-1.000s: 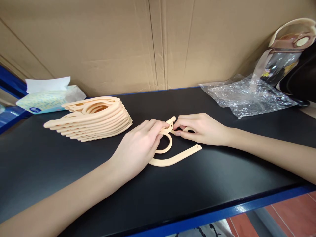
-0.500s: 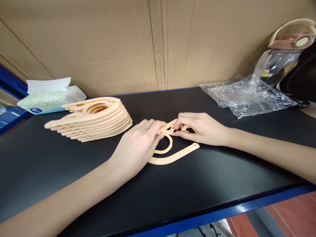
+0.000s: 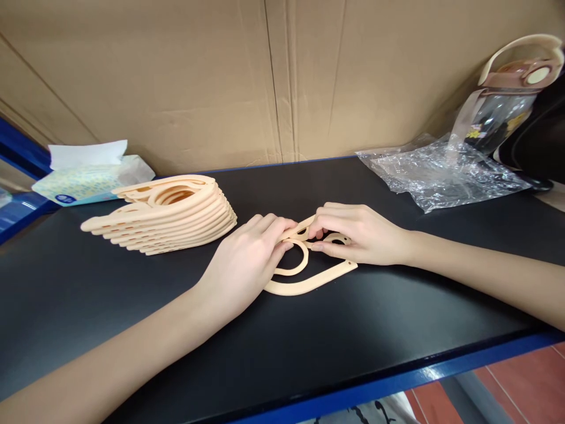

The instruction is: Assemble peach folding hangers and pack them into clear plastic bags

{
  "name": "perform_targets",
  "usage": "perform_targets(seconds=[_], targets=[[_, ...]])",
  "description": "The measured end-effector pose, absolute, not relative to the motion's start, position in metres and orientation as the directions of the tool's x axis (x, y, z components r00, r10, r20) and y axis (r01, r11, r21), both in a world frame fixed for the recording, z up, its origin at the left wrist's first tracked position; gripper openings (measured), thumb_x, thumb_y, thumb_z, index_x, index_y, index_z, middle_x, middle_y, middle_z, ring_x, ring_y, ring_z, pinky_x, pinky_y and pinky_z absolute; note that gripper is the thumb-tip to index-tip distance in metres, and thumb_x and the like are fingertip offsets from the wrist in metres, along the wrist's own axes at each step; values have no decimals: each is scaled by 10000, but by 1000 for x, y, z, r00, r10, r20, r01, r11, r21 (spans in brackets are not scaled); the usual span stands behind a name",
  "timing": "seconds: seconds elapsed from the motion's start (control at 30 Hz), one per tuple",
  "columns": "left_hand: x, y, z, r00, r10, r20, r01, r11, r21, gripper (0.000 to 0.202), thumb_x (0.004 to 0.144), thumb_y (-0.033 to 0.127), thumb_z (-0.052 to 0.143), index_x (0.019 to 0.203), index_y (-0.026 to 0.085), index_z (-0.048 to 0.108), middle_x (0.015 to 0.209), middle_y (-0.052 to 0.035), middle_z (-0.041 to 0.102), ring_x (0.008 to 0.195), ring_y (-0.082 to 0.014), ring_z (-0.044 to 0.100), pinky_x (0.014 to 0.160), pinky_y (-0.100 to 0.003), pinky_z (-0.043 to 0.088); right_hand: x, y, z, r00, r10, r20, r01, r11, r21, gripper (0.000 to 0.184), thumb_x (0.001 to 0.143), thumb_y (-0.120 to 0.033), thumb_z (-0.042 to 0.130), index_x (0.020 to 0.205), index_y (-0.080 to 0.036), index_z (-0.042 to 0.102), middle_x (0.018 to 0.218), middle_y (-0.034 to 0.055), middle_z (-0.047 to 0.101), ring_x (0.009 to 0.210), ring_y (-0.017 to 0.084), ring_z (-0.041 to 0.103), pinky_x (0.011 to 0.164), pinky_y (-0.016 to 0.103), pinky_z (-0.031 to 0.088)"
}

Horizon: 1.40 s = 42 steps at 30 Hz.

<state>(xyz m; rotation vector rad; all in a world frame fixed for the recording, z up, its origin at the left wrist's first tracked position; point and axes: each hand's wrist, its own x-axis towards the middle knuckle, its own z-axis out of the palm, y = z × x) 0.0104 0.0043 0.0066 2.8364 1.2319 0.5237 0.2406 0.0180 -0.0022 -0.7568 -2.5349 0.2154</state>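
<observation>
In the head view, a tissue pack (image 3: pixel 95 184) sits at the back left of the table (image 3: pixel 388 330), a white tissue (image 3: pixel 88 155) rising from its top. At far right, a clear bottle (image 3: pixel 494 118) with a brown lid and raised handle stands by a crumpled clear plastic bag (image 3: pixel 445 171); you cannot tell what the bottle holds.

Mid-table, your left hand (image 3: pixel 249 256) pinches the beige folding piece (image 3: pixel 304 287) between thumb and fingers, while your right hand (image 3: pixel 359 232), its fingertips drawn narrow, grips the same piece from the other side. The piece's ring and curved arm show between and below your hands. Beside your left hand, a stack of matching pieces (image 3: pixel 189 219) leans in layers.

The black tabletop ends in a blue edge (image 3: pixel 432 374), with brown cardboard (image 3: pixel 198 88) behind and red floor tiles (image 3: pixel 525 383) at lower right.
</observation>
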Motion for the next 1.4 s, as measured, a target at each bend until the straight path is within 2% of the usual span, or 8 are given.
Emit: perform_targets(seconds=[0.2,0.33,0.43,0.63,0.93,1.1,1.23,1.4], targets=[[10,3,6,621,726,296,706,-682,191,188,983,209,502,1135,192,611,977,-8,660,857,-206,565,733,-327,444,242,18,1,-542,563,623,521,808,-276,148,969,-268,491,878,-204,588,777,21,622,737,164,534,688,302,428],[11,2,6,622,720,306,701,-687,191,189,987,201,492,1131,191,613,987,-6,662,865,-202,568,743,-326,450,245,21,2,-444,600,665,598,752,-279,103,950,-254,504,912,-208,588,867,43,634,832,193,555,757,336,439],[10,3,6,621,718,314,706,-687,175,199,987,192,487,1141,192,614,985,-5,667,870,-202,574,733,-321,451,247,25,2,-497,635,592,600,744,-294,136,947,-301,530,878,-200,590,846,37,630,808,186,559,743,328,429],[8,3,7,551,765,334,780,-614,120,193,967,181,524,1133,176,623,964,-16,658,879,-219,593,702,-332,449,248,23,3,-687,551,475,559,817,-140,344,872,-519,623,794,-184,628,846,33,624,756,171,521,715,330,377],[8,3,6,540,781,315,795,-595,113,218,963,143,505,1133,180,635,972,-17,669,880,-221,596,707,-336,457,249,27,3,-733,554,394,493,832,-254,262,984,-314,497,954,-180,719,918,43,639,820,160,557,788,334,394],[7,4,7,536,787,305,823,-567,17,291,943,68,458,1144,171,642,1023,-31,696,940,-252,603,773,-384,464,258,26,20,-762,629,155,571,766,-295,237,952,-371,539,1031,-213,698,944,22,629,833,146,593,738,285,421],[6,4,7,536,787,305,825,-565,7,353,901,7,462,1151,182,641,1052,-24,707,967,-260,613,799,-404,462,265,26,31,-674,739,20,697,644,-315,286,922,-459,564,1085,-233,628,796,-24,645,714,135,593,620,255,393],[6,4,8,526,796,301,829,-558,28,354,896,-3,449,1125,185,642,1032,-21,710,962,-257,620,801,-409,454,265,26,28,-621,784,-15,753,591,-291,204,946,-389,524,1068,-227,538,620,-81,603,548,112,516,562,240,339]])
